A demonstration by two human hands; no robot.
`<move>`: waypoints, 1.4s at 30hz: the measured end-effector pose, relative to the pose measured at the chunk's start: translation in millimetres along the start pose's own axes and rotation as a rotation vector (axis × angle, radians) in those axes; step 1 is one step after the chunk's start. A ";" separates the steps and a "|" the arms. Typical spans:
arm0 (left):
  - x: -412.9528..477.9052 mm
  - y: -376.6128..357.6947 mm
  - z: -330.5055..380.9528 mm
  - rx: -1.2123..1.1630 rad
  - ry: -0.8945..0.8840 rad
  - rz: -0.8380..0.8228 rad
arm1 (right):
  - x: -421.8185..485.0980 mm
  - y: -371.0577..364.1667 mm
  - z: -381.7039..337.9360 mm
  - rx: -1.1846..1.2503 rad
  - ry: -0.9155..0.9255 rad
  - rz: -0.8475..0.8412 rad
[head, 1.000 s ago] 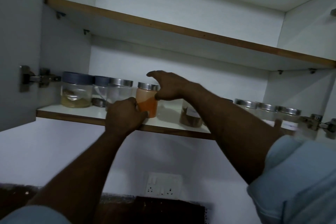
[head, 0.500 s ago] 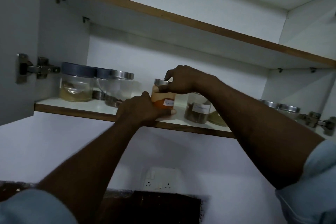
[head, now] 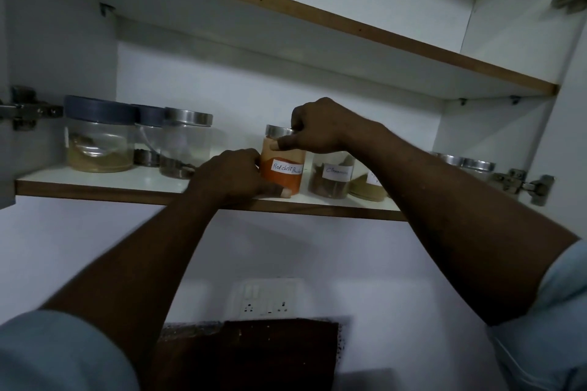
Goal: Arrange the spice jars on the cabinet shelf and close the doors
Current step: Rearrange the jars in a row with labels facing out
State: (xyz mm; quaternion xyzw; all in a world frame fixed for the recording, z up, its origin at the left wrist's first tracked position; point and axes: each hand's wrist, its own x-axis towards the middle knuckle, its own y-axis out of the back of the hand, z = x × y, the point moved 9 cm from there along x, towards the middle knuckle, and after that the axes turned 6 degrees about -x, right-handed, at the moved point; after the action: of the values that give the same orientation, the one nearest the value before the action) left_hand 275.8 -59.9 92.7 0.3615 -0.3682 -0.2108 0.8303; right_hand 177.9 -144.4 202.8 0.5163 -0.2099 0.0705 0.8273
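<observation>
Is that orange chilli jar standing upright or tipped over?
Upright: the red chilli jar sits flat on the shelf, lid on top.

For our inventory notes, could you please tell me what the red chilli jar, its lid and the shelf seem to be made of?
Red chilli jar: clear glass or plastic, since the orange powder shows through; I cannot tell which. Its lid: probably brushed metal, silvery with a dull sheen. Shelf: likely white laminated board, smooth and faintly glossy on top, with a brown wood-look front edge.

— What've I got on the head view?
— My left hand (head: 232, 176) grips the red chilli jar (head: 282, 168) low; right hand (head: 320, 127) pinches its steel lid (head: 277, 131).
— Neighbours?
— Cinnamon jar (head: 332, 176) just beside it on the shelf (head: 95, 190).
</observation>
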 end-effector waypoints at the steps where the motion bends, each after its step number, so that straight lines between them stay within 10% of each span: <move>1: -0.3 0.7 0.2 0.011 -0.010 0.012 | 0.2 -0.3 0.9 0.002 -0.009 0.005; 32: -28.1 13.6 13.8 0.098 0.066 0.083 | -26.1 -2.7 -8.4 -0.170 -0.015 0.236; 42: -87.1 80.6 -34.9 -0.182 0.243 0.414 | -78.1 34.4 -26.0 0.575 0.030 0.760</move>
State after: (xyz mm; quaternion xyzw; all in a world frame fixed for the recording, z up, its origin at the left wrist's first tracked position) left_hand 253.4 61.6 97.3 0.2249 -0.3117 -0.0235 0.9229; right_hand 103.2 -97.9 188.5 0.6099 -0.3439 0.4308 0.5693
